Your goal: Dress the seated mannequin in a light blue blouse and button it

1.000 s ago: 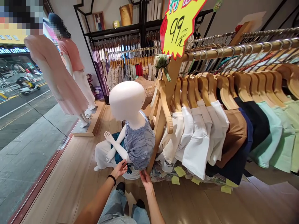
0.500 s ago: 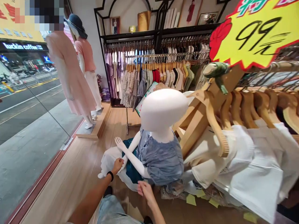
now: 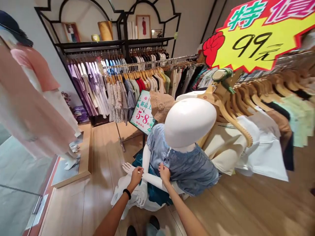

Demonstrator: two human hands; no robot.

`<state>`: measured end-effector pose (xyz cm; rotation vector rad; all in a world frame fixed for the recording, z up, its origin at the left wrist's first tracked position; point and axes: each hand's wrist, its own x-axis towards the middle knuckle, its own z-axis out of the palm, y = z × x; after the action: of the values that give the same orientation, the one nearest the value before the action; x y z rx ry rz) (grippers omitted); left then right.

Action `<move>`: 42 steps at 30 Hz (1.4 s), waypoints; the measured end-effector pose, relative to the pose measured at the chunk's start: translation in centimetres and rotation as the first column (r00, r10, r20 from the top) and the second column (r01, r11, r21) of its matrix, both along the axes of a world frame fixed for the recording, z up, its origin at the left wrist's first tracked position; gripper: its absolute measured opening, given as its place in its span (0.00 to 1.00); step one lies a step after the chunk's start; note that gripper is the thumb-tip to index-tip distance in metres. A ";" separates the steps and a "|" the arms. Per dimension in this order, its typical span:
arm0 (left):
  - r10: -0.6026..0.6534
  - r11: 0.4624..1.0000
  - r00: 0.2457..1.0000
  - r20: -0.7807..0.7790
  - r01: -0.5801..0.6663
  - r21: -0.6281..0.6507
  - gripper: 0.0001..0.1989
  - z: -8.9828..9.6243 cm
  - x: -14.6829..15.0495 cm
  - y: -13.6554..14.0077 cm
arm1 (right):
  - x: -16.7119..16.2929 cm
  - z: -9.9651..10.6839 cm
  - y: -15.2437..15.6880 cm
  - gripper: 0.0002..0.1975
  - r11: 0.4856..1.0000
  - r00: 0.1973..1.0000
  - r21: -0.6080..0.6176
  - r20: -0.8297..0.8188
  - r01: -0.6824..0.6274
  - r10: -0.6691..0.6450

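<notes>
A seated white mannequin with crossed arms wears a grey-blue blouse and a dark teal garment over white cloth at the lap. My right hand is closed on the front of the blouse, fingers pinched near its buttons. Just left of it, my left hand, with a black band at the wrist, is pinched closed beside the mannequin's crossed forearms. What its fingertips hold, if anything, is too small to make out.
Behind stand racks of hanging clothes, a sale sign and a woven hat. To the right, shirts on wooden hangers crowd close beneath a yellow price sign. Two dressed mannequins stand on a platform by the window.
My view has swung right and come nearer the seated mannequin. My right hand has risen from beside the mannequin to the blouse front. My left hand has moved closer to the mannequin's torso.
</notes>
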<state>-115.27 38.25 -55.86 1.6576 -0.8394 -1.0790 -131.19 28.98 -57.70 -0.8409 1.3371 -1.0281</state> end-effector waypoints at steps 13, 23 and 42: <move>-0.434 0.881 0.800 0.414 0.473 0.010 0.20 5.8 -6.0 -12.0 | -3.5 3.6 2.4 0.17 0.963 0.846 -0.261 -0.527 -0.068 -0.083; -0.569 0.699 0.577 0.586 0.715 -0.026 0.07 3.8 -2.6 -14.7 | 0.8 4.3 1.3 0.24 0.879 0.590 -0.425 -0.660 0.217 -0.465; -0.410 0.414 0.197 0.891 0.910 -0.010 0.17 6.1 -1.8 -14.7 | 1.7 5.7 1.4 0.17 0.899 0.546 -0.364 -0.714 0.245 -0.438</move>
<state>-117.07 23.54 -49.77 1.0885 -2.5180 -0.3989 -129.52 30.35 -52.03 -1.3288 2.2504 -1.1777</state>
